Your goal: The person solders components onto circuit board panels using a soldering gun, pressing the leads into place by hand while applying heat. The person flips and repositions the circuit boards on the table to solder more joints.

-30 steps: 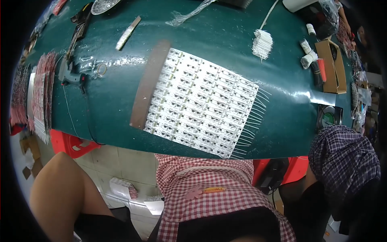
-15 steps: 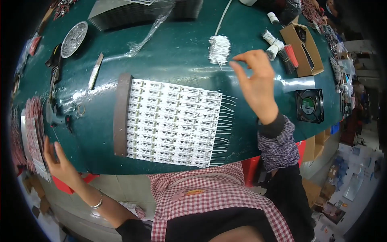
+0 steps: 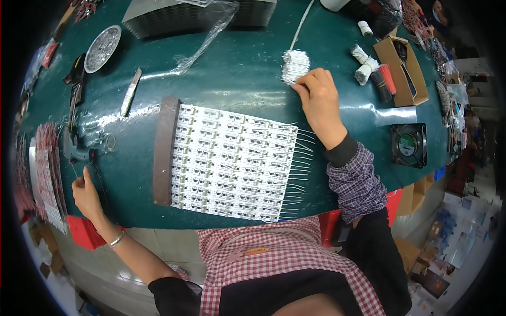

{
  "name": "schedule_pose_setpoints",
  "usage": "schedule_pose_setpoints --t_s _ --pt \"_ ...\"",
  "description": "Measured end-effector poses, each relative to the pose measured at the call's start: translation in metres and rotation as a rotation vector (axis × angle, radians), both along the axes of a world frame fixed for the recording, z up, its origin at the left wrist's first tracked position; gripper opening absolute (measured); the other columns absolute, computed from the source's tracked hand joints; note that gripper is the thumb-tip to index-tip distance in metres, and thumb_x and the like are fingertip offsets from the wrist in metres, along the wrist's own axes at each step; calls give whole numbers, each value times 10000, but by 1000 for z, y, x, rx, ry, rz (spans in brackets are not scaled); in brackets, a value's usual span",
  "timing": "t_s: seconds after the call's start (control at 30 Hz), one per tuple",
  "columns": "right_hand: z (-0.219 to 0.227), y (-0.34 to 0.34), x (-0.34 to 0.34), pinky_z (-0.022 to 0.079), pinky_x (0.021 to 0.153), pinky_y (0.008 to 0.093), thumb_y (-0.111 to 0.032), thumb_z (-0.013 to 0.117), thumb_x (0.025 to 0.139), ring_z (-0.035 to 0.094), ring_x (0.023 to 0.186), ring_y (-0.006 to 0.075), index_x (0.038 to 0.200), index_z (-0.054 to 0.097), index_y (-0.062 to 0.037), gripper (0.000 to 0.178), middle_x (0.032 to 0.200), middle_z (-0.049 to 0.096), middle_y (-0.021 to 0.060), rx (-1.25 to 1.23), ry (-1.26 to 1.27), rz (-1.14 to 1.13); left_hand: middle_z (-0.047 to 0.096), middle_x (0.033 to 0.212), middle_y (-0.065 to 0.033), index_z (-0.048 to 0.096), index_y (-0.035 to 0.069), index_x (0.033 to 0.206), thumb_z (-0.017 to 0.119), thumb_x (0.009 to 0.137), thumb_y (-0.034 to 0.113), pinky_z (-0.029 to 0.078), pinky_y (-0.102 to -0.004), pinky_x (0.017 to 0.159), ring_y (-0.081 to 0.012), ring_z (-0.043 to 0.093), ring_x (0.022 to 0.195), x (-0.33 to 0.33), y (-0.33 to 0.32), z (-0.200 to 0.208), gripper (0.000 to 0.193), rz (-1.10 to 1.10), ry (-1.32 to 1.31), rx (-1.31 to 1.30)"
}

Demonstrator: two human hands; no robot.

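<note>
My right hand [image 3: 320, 105] is closed in a pinch at the lower edge of a pile of short white wires [image 3: 295, 64]. Its fingertips are on the wire ends; how many wires they grip is hidden. In front of me lies a panel of white circuit boards [image 3: 232, 163] in rows, with thin white wires sticking out along its right edge. A brown bar [image 3: 166, 152] runs down the panel's left side. My left hand [image 3: 87, 199] has curled fingers and a raised thumb, just below a grey pistol-shaped tool [image 3: 78, 151]. Whatever it pinches is too small to make out.
Red-wired strips [image 3: 48, 168] stack at the far left. Beyond the panel lie a utility knife [image 3: 131, 94], a metal dish [image 3: 103, 49] and plastic film [image 3: 203, 45]. At right are wire bundles [image 3: 363, 68], a cardboard box [image 3: 403, 73] and a black fan [image 3: 408, 145].
My right hand has moved slightly left and down onto the wire pile, its thumb and fingers closing. My left hand has shifted right from beside the stacked strips, and its spread fingers have curled.
</note>
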State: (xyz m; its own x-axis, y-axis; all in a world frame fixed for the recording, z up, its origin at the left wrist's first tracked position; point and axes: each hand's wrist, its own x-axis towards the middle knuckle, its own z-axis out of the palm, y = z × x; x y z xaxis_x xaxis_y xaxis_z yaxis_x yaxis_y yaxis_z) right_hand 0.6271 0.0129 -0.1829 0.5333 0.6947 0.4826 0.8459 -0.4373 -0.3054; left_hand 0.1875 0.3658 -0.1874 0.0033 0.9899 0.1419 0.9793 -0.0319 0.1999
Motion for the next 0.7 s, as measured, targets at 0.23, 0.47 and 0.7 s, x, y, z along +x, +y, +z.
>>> schedule_pose_setpoints --t_s 0.23,0.47,0.7 --pt "3 -1 0 498 720 413 25 718 795 588 843 303 865 601 -24 145 858 592 108 -42 -117 38 734 1077 -217 714 -59 1130 638 913 611 505 -407 928 -336 695 1024 6 29 -21 708 -79 -261 4" --pt "4 -1 0 498 725 417 54 683 823 582 849 311 950 620 -11 156 892 590 122 -39 -143 47 667 650 -159 702 -53 735 677 781 759 545 -373 654 -252 669 581 41 50 4 813 49 -165 -190" --pt "15 -1 -7 483 769 414 62 661 843 570 880 327 978 621 -7 156 926 602 138 -6 -159 9 580 591 -46 604 36 665 873 723 371 452 -243 437 -139 548 446 16 90 -12 433 167 -765 -294"
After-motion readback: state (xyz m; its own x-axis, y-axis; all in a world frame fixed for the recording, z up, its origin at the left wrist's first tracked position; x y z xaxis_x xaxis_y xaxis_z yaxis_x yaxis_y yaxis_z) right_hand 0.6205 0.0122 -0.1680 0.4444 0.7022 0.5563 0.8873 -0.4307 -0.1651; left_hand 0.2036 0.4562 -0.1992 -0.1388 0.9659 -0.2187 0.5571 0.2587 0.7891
